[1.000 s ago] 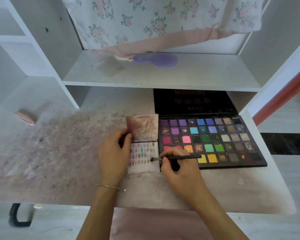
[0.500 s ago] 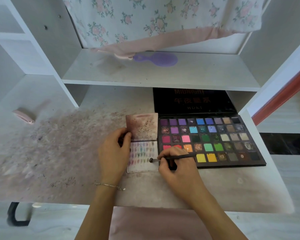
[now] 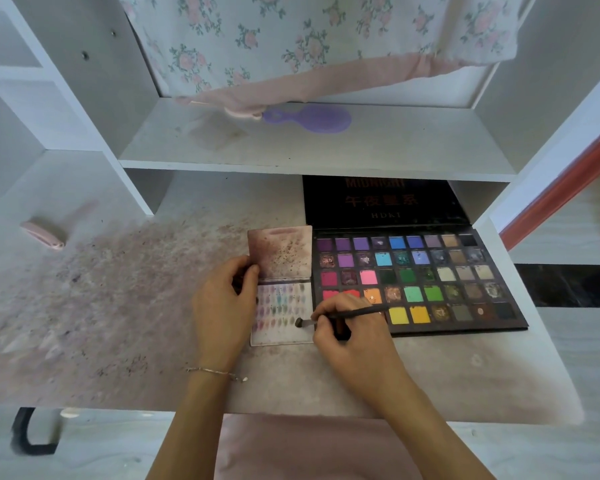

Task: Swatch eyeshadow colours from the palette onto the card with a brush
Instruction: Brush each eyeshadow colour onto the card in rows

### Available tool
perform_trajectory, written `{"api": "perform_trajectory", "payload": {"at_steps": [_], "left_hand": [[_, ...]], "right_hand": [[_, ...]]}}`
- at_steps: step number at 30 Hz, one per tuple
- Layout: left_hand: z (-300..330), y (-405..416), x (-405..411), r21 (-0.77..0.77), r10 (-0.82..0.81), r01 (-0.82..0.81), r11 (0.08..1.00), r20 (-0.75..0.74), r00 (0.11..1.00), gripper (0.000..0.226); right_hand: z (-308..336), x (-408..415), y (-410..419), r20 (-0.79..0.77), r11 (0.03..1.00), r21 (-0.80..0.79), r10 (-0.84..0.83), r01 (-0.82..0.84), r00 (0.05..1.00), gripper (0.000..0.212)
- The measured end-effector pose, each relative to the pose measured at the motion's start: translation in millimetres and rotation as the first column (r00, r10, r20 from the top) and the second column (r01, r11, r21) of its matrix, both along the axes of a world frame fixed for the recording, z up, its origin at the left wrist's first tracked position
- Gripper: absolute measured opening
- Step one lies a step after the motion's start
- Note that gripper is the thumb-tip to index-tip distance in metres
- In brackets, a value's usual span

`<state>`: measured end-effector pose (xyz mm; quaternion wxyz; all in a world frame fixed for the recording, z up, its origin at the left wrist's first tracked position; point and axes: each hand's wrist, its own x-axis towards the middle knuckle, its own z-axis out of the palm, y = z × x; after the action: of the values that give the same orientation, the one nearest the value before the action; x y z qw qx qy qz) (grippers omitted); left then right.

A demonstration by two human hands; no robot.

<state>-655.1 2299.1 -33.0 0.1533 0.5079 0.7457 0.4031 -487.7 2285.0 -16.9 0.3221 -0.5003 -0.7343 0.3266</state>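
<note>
A black eyeshadow palette (image 3: pixel 465 299) lies open on the desk, its many coloured pans showing and its lid propped back under the shelf. Left of it sits a white folded card (image 3: pixel 281 332) with rows of small colour swatches; its upper flap (image 3: pixel 281 252) is stained brown. My left hand (image 3: pixel 222 306) holds the card's left edge, fingers curled over the fold. My right hand (image 3: pixel 350 334) pinches a thin dark brush (image 3: pixel 347 315) near the bristle end. The brush tip touches the card's lower right part.
The desk top (image 3: pixel 118 306) is smeared with pink powder and dark specks. A shelf (image 3: pixel 326 147) overhangs the back, with a purple hairbrush (image 3: pixel 312 118) and floral cloth (image 3: pixel 309 39) on it. A pink object (image 3: pixel 44 234) lies far left. The desk's front edge is near my wrists.
My right hand has slid left with the brush, bringing its tip from the card's right edge further onto the card. My left hand has stayed on the card.
</note>
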Motion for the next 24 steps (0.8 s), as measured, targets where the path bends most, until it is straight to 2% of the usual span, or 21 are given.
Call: {"api": "perform_trajectory", "payload": {"at_steps": [5,11,15,19,24], "left_hand": [[2,1,0,-0.002,0.012,-0.012,1.0,-0.005,1.0,0.022],[3,1,-1,-0.006,-0.014,0.014,1.0,-0.016,1.0,0.023],[5,0,0,0.004,-0.008,0.008,1.0,-0.015,1.0,0.021],[5,1,2,0.006,0.004,-0.004,1.0,-0.02,1.0,0.021],[5,0,1,0.005,-0.018,0.018,1.0,-0.01,1.0,0.021]], "right_hand": [[2,6,-2,-0.187,0.999,-0.021,-0.053,0.05,0.981,0.02],[2,37,-2,-0.374,0.963,0.029,-0.239,0.269,0.896,0.025],[2,72,-2,-0.364,0.9,0.05,-0.387,0.432,0.847,0.028],[-2,102,0,-0.347,0.792,0.035,-0.563,0.61,0.75,0.035],[-6,122,5,-0.323,0.648,0.047,-0.71,0.76,0.626,0.023]]}}
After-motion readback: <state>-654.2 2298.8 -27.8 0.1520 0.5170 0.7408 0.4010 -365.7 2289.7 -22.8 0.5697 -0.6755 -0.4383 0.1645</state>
